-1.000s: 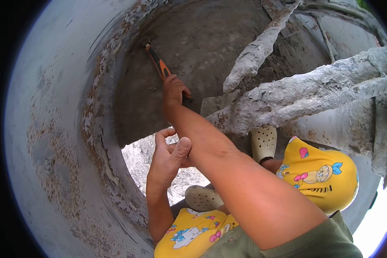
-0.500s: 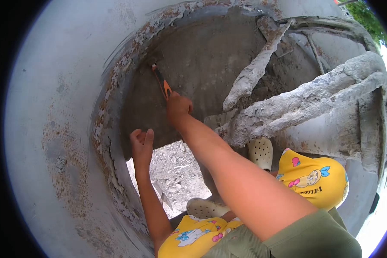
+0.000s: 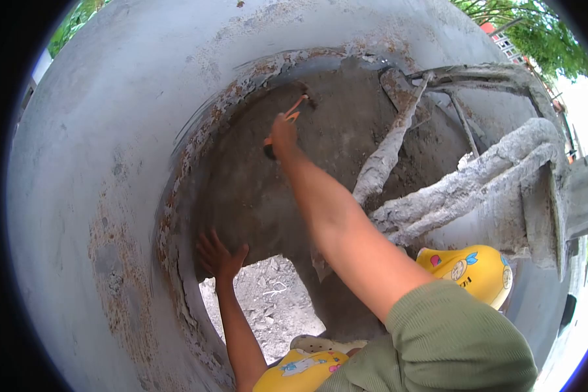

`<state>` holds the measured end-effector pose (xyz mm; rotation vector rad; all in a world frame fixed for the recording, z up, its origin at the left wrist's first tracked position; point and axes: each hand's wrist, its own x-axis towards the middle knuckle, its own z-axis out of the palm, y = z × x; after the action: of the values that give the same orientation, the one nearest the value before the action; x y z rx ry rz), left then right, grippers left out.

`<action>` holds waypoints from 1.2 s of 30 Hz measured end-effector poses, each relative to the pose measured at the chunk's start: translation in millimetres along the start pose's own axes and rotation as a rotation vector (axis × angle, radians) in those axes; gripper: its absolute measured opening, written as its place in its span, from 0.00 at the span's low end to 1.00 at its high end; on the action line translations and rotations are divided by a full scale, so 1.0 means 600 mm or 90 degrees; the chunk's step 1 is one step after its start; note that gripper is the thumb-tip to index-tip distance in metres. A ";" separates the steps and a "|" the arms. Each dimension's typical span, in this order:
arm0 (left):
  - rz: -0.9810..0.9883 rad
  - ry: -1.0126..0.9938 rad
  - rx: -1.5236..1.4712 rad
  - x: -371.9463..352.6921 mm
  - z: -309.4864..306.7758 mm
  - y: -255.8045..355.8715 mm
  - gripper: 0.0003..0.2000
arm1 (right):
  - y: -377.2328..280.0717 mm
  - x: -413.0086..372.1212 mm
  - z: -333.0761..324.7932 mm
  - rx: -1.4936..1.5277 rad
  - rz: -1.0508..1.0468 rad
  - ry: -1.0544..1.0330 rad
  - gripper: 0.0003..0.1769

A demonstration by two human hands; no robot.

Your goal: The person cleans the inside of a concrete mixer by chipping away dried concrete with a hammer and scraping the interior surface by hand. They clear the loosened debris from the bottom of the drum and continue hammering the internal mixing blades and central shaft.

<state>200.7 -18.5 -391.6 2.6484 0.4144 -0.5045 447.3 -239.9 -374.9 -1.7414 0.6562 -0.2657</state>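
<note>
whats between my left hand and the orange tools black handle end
In the head view, only bare grey-brown surface lies between your left hand and the handle end.

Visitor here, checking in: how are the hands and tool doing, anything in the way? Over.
Right hand gripping orange-handled tool. Left hand spread, no tool, near the bright opening. Crusted bars off right, apart from the tool.

A single camera worn on the person's head looks forward and steeply down into a round, grey-walled drum (image 3: 111, 124). The lens is very wide, so straight edges bow and the corners go black. Closest to it, at lower right, is the green sleeve (image 3: 464, 333); the right hand (image 3: 283, 136) and left hand (image 3: 223, 258) are farther off. Trees (image 3: 542, 39) show distantly, upper right.
</note>
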 end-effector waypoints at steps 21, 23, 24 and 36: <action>0.004 0.028 0.034 0.005 0.022 -0.014 0.53 | 0.050 -0.114 0.022 -0.198 0.094 0.102 0.36; 0.013 0.046 0.044 0.006 0.024 -0.015 0.52 | 0.029 -0.258 0.012 0.103 0.099 -0.070 0.40; 0.022 0.066 0.054 0.006 0.026 -0.019 0.51 | 0.025 -0.309 0.013 0.160 0.125 -0.093 0.32; 0.000 0.029 0.025 0.005 0.024 -0.018 0.50 | -0.034 -0.253 -0.025 0.505 0.061 -0.116 0.10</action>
<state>195.4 -14.8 -408.4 2.7013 0.4213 -0.4574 321.8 -164.7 -326.8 -0.9566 0.4144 -0.2514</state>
